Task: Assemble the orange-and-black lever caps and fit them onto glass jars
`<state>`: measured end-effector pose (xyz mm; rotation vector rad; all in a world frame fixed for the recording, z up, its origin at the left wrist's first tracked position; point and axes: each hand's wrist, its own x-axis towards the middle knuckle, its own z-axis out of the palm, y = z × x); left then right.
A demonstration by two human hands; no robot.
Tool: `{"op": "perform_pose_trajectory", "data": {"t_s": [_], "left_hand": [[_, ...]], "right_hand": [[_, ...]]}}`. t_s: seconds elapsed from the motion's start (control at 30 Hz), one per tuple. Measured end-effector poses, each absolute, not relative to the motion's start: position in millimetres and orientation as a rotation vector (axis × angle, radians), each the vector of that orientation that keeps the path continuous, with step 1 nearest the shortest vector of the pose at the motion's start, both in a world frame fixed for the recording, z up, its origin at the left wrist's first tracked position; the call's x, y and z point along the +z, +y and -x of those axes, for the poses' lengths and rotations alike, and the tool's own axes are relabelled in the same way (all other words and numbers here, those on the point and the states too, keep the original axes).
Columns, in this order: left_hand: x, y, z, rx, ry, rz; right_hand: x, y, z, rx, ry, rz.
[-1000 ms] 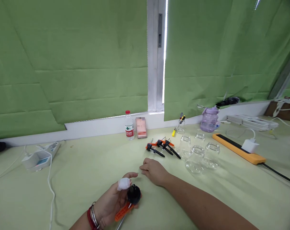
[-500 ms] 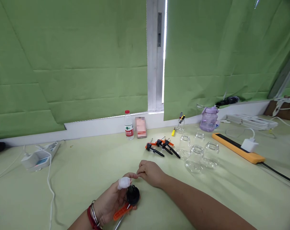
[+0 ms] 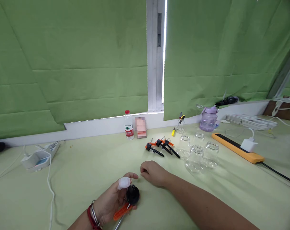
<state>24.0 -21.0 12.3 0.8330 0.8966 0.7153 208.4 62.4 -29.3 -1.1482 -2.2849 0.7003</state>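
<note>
My left hand (image 3: 113, 199), its thumb wrapped in white tape, is closed around a black-and-orange crank tool (image 3: 132, 195). The tool's round black head faces up, its orange arm (image 3: 122, 212) points down to the left, and a thin metal rod (image 3: 120, 222) runs below it. My right hand (image 3: 154, 173) rests just above the table with its fingers curled in; whatever they hold, if anything, is hidden. A small gap separates it from my left thumb. Farther back lie three similar black-and-orange tools (image 3: 162, 147).
Several clear glass jars (image 3: 195, 158) stand right of the tools. Behind are a water bottle (image 3: 129, 126), a pink box (image 3: 141, 127), a jar with screwdrivers (image 3: 180, 126) and a purple jug (image 3: 209, 119). Power strips lie at right (image 3: 238, 148) and left (image 3: 43, 156).
My right hand has moved slightly right, away from my left thumb, and its fingers look more curled. My left hand and its tool stay in place.
</note>
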Motion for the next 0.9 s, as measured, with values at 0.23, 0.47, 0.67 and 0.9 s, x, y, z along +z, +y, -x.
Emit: {"op": "perform_pose_trajectory", "data": {"t_s": [0.23,0.47,0.67,0.9], "left_hand": [[7.8,-20.5,-21.8,0.714,0.888,-0.826],[7.1,-20.9,-24.1,0.719,0.835,-0.900],[10.2,-20.2,-26.6,0.732,0.790,-0.935],[8.1,-20.8,-25.8,0.711,0.770,-0.953]], "right_hand": [[-28.2,64.1,-207.0,1.152,-1.908,1.051],[-12.2,41.6,-200.1,1.657,-1.680,0.698],[-9.3,32.1,-195.6,1.567,-1.812,0.588],[-5.3,30.0,-194.7,1.517,-1.862,0.531]]}}
